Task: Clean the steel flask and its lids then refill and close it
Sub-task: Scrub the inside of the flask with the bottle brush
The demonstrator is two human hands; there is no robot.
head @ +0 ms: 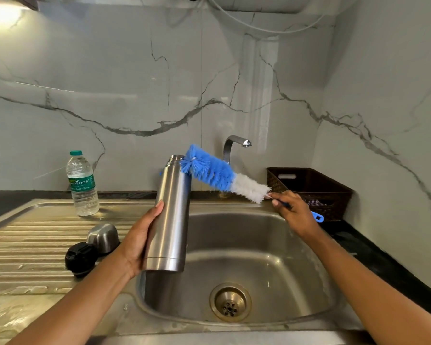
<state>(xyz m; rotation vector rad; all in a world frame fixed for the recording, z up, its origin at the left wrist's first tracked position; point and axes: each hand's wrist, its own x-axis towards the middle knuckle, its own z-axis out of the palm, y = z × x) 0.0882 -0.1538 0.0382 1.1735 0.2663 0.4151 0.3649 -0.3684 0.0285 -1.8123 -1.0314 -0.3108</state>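
The steel flask (171,215) is held in the air over the left rim of the sink (296,270), its long axis close to upright with the open mouth at the top, leaning slightly right. The left grip (139,235) is wrapped round the lower half of the body, thumb on the near side. At the mouth, the blue tip of the bottle brush (219,174) touches or sits just beside the rim. The brush slants down and to the right to the right grip (294,210), which pinches the thin handle just below the white bristles. So the brush lies across the flask's axis rather than along it. In my judgement, the coming move needs the brush swung up into line with the mouth, or the flask tipped toward it, before it can go in. The right grip is the nearer one for that. There is open room above the basin, though the tap (234,145) stands close behind the brush. The steel cap (102,236) and black inner lid (81,258) lie touching on the drainboard (35,245) to the left. A water bottle (82,185) stands behind them, and a dark basket (314,190) sits on the table (383,265) at right.
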